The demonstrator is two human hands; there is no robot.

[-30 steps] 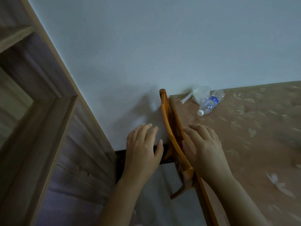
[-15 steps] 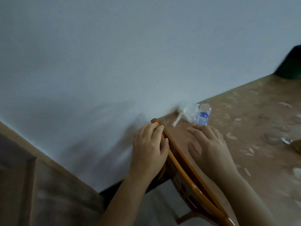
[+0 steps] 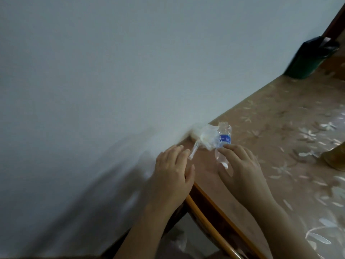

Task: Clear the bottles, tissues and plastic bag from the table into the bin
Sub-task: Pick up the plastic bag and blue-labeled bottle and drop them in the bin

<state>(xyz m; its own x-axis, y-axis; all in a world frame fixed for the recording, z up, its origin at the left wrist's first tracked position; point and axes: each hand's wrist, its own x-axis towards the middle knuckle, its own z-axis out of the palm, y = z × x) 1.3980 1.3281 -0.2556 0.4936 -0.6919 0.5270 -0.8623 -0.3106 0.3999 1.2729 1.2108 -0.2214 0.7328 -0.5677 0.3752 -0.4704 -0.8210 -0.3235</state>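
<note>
The clear bottle [image 3: 225, 138] lies on its side at the corner of the table [image 3: 280, 116], blue label up and cap end pointing back toward the person, with the white plastic bag [image 3: 206, 137] bunched against its left flank and pressed to the wall [image 3: 112, 71]. The step in hand looks like a first pickup, one item per hand. It would go best if the right hand closes round the bottle's narrow lower body, where thin plastic dents less, and the left pinches the bag's twisted tail rather than its loose bulk, so nothing spills from it. The right hand [image 3: 242, 165] hovers over the cap end with fingers spread, fingertips at the label's edge and thumb below the cap; it grips nothing yet. The left hand [image 3: 172, 174] is flat and relaxed, also empty, fingertips just beside the bag's tail at the table edge. A chair back [image 3: 207, 219] sits below both wrists. A dark green container [image 3: 308, 58] stands at the far end; whether it is the bin is unclear.
</note>
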